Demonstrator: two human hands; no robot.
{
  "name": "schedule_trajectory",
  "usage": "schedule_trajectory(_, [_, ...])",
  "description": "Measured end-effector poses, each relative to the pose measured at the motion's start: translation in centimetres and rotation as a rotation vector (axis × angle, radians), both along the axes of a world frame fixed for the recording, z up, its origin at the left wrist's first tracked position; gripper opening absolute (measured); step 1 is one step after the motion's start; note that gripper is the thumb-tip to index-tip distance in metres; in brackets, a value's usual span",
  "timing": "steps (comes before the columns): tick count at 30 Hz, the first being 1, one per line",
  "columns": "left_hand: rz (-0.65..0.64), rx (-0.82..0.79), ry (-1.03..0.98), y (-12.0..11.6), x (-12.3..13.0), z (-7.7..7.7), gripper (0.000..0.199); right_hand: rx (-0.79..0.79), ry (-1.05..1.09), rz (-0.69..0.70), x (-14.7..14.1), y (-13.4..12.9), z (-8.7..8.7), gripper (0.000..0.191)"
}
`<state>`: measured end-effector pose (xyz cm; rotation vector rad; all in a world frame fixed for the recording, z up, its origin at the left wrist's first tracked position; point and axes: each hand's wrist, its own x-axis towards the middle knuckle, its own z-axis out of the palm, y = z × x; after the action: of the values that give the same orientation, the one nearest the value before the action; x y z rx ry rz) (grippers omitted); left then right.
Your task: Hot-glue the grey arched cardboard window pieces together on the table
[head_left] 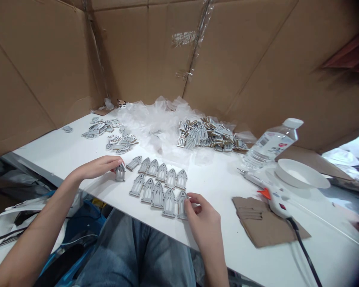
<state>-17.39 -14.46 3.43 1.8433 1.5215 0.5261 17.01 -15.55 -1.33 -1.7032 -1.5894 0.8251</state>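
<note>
Two rows of small grey arched window pieces [157,195] lie on the white table [215,223] in front of me. At the left end of the rows, my left hand [100,166] pinches one arched window piece [120,173] by its top, holding it roughly upright. My right hand [204,215] has its thumb and fingers closed on the sides of the nearest row's rightmost arched window piece [182,205]. Part of that piece is covered by the fingers.
Behind the rows are a heap of similar pieces [209,133], smaller piles [121,142] and crumpled clear plastic [155,119]. To the right are a tilted bottle [272,141], a white bowl [302,175], and a glue gun [275,201] over a cardboard scrap [257,225]. Cardboard walls [143,52] surround the table.
</note>
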Motion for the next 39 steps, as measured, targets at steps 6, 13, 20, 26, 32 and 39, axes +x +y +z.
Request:
schedule_trajectory(6, [-0.059, -0.059, 0.055, 1.1, 1.5, -1.3, 0.045, 0.014, -0.021, 0.000, 0.0, 0.1, -0.2, 0.044])
schedule_trajectory(13, [-0.019, 0.034, 0.158, 1.4, 2.9, -2.3, 0.035, 0.061, -0.072, 0.027, 0.2, 0.2, -0.5, 0.040])
schedule_trajectory(20, [0.086, 0.327, 0.249, -0.1, 5.4, -2.5, 0.037, 0.328, -0.358, 0.129, -1.3, 0.1, 0.3, 0.038])
schedule_trajectory(26, [-0.072, 0.286, 0.358, -0.2, 7.1, -4.7, 0.051, 0.345, -0.587, 0.451, -3.8, 0.6, 0.0, 0.052])
schedule_trajectory(32, [-0.065, 0.234, 0.407, -0.4, 6.6, -5.8, 0.058, 0.178, -0.614, 0.448, -4.1, 0.5, -0.2, 0.053])
schedule_trajectory(39, [-0.089, 0.259, 0.406, -0.8, 7.0, -5.7, 0.050, 0.215, -0.614, 0.469, -4.8, 0.8, 0.0, 0.049])
